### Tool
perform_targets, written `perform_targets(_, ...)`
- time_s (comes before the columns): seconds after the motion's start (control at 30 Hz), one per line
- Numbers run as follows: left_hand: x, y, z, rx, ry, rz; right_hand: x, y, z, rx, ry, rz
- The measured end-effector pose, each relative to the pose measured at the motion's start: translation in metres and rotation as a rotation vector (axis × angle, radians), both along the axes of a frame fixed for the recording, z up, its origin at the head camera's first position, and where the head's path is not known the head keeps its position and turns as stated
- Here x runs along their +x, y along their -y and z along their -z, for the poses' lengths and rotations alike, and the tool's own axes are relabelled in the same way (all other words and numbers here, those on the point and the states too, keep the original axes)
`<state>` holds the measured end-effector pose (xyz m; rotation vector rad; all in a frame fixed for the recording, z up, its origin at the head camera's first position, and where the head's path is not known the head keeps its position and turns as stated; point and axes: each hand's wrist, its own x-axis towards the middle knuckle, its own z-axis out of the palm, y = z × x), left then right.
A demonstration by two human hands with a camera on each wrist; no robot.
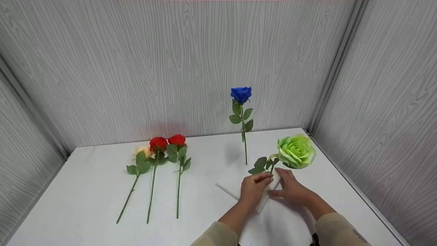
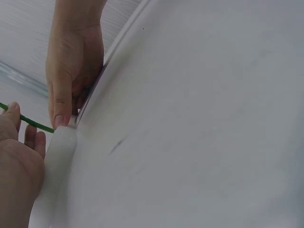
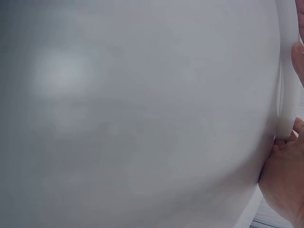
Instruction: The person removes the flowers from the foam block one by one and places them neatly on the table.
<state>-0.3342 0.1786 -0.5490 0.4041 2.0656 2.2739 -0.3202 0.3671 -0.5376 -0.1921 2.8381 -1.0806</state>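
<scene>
My left hand (image 1: 252, 188) pinches the stem of a light green artificial rose (image 1: 296, 151), whose big bloom leans to the right. Under both hands lies a rolled white sheet (image 1: 263, 205), which looks like wrapping paper. In the left wrist view the green stem (image 2: 35, 124) meets the end of the roll (image 2: 61, 142); its lower part is hidden. My right hand (image 1: 294, 188) holds the roll from the right, with the thumb on its side. In the right wrist view, fingers of the right hand (image 3: 287, 171) tuck under the roll's end.
A blue rose (image 1: 241, 94) lies behind the hands. Left of it are two red roses (image 1: 158, 144) and a peach rose (image 1: 143, 150), stems toward me. A white edge or thin rod (image 1: 226, 190) extends left of the roll. Wood-grain panels (image 1: 170, 68) enclose the white table (image 1: 92, 191).
</scene>
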Motion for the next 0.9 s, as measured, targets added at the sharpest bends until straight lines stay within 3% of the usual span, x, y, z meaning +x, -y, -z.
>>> perform_targets(0.27,0.002,0.001,0.000,0.066,-0.020,0.014,0.001,0.000,0.001,0.002,0.004,0.009)
perform_targets(0.47,0.004,0.000,0.000,0.052,-0.027,-0.003,0.001,0.001,0.000,0.006,0.037,0.028)
perform_targets(0.73,0.007,0.006,-0.011,0.067,-0.020,-0.060,-0.001,0.002,-0.003,0.023,0.044,0.025)
perform_targets(0.9,0.014,0.014,-0.019,0.042,-0.034,-0.035,-0.001,0.003,-0.003,0.026,0.057,0.031)
